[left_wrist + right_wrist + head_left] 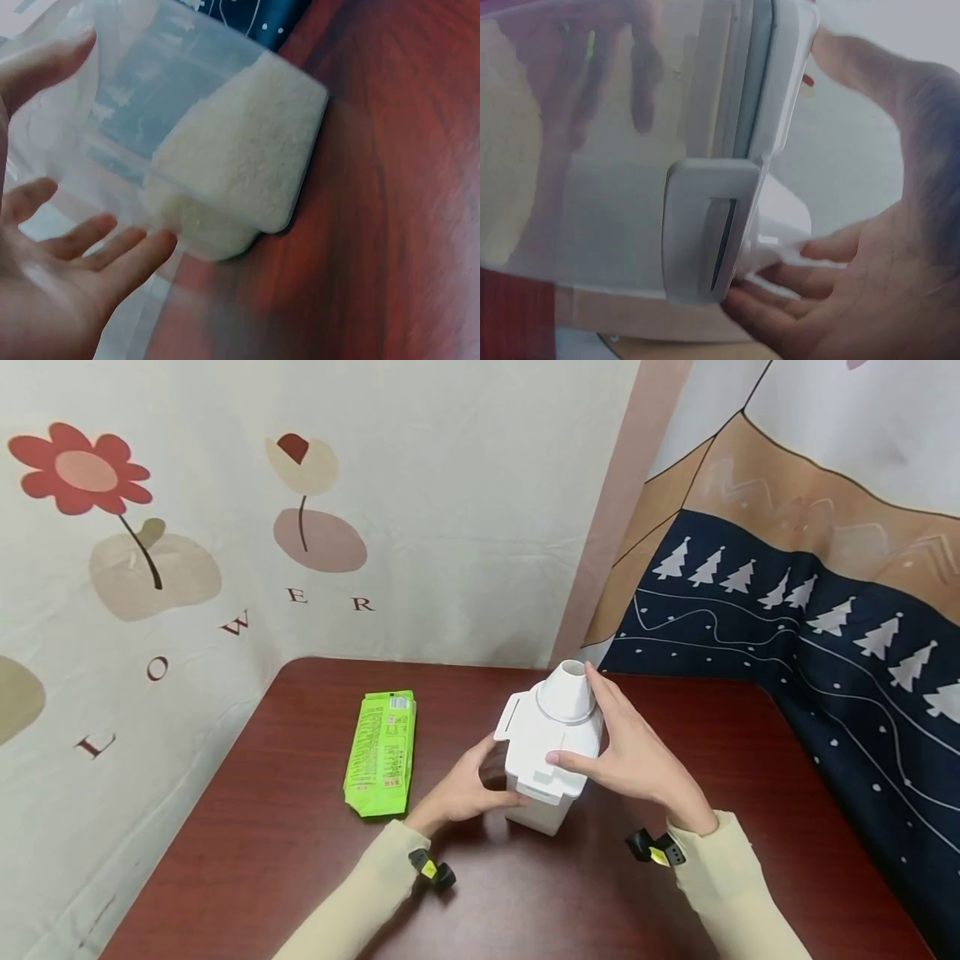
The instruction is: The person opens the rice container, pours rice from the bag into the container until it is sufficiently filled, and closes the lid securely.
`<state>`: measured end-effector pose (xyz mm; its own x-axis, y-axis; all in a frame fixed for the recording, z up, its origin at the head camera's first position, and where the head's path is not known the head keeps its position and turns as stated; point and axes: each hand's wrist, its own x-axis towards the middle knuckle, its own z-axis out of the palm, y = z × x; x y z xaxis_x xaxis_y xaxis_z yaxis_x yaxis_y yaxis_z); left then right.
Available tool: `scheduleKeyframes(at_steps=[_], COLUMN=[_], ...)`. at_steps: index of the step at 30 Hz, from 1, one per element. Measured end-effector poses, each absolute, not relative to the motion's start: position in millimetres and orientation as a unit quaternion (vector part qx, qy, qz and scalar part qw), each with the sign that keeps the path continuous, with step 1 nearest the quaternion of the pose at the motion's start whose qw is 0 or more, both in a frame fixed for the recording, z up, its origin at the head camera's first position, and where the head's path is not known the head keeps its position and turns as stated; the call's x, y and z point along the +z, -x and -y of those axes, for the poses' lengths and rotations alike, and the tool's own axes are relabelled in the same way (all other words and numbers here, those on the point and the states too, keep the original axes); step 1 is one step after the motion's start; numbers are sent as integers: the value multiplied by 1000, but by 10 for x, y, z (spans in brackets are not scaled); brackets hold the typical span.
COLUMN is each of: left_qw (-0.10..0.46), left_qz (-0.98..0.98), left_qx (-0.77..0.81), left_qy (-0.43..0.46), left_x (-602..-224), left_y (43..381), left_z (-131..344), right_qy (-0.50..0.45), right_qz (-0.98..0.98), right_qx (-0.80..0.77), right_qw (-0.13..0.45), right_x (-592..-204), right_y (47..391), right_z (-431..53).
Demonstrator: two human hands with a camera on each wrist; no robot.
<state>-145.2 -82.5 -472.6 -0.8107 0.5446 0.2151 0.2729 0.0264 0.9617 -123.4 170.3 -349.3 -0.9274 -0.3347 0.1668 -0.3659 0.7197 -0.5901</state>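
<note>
A translucent storage container (542, 817), partly filled with white grains that look like rice (238, 142), stands on the table. Its white lid (536, 741) carries a cone-shaped spout (566, 695) and side clips. My left hand (467, 787) holds the body from the left, thumb on the near side and fingers round the far side below a clip. Across the top, my right hand (637, 745) holds the lid, its thumb on the near part and its fingers along the spout. In the right wrist view, those fingertips meet the spout and the lid's edge.
A bright green packet (381, 753) with printed text lies flat to the left of the container. The dark red-brown table (262, 852) ends at printed cloth hangings (450, 510) behind and on the right. Each sleeve cuff has a small black wrist camera (433, 870).
</note>
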Motion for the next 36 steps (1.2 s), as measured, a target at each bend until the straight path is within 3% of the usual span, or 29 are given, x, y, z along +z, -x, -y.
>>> scheduleKeyframes(at_steps=[22,27,36], left_qw=[-16,-4,79], left_qz=[-783,-781,-766], left_qx=[603,606,613], left_qy=[-151,-149,-177], left_x=[-4666,-4653,-4616], left_y=[1049,1040,1197], left_z=[458,485,761], right_qy=[-331,-324,-274], right_qz=[853,861,912], right_qx=[394,381,302], right_qw=[-84,-92,-51], right_x=[-3499,-3470,-3312], right_y=[1704,1683,1434], right_z=[-1977,-1983,-1823])
